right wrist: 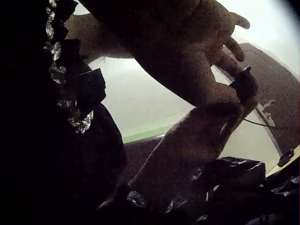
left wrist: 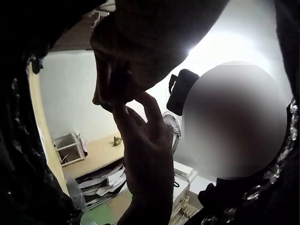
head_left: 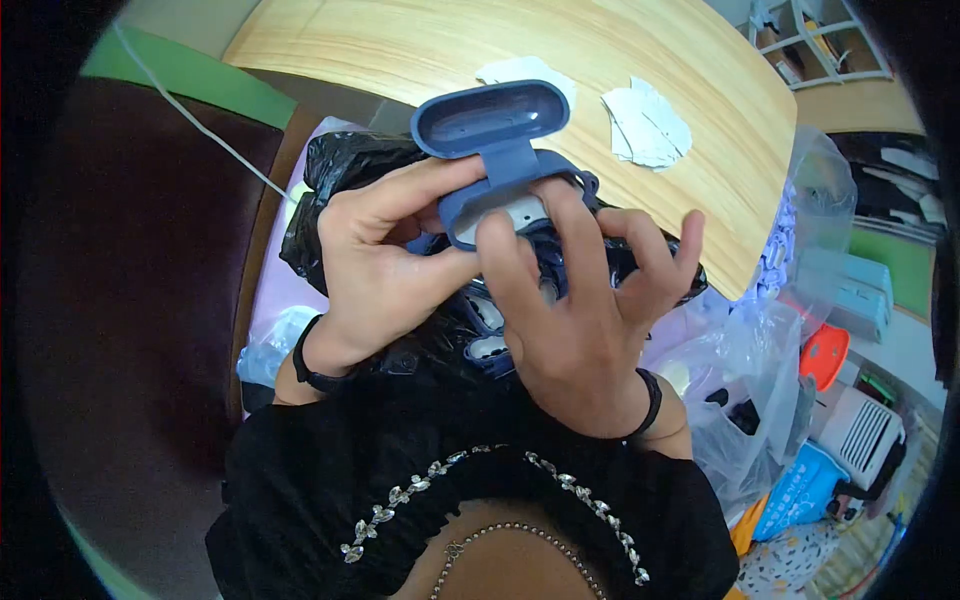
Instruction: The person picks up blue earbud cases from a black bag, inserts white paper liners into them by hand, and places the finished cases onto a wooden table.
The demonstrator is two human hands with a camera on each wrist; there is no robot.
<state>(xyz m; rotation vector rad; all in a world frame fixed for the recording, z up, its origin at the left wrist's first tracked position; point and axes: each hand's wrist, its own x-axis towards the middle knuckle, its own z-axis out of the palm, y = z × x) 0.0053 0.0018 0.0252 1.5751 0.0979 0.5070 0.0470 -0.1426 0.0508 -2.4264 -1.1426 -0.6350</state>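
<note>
Together, the left hand [head_left: 375,255] grips an open blue silicone earbud case [head_left: 500,160] while the right hand's [head_left: 580,310] spread fingers [head_left: 505,265] press its white insert over a black plastic bag [head_left: 350,165].

The person wears a black top [head_left: 330,480] with ruffled sleeves; a line of clear leaf-shaped rhinestones [head_left: 400,495] edges its neckline, and above that neckline, black bands [head_left: 312,375] circle both wrists.

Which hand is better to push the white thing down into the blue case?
Probably the right hand: its fingertips already rest on the white earbud box inside the blue case, while the left hand grips the case from the side.
</note>
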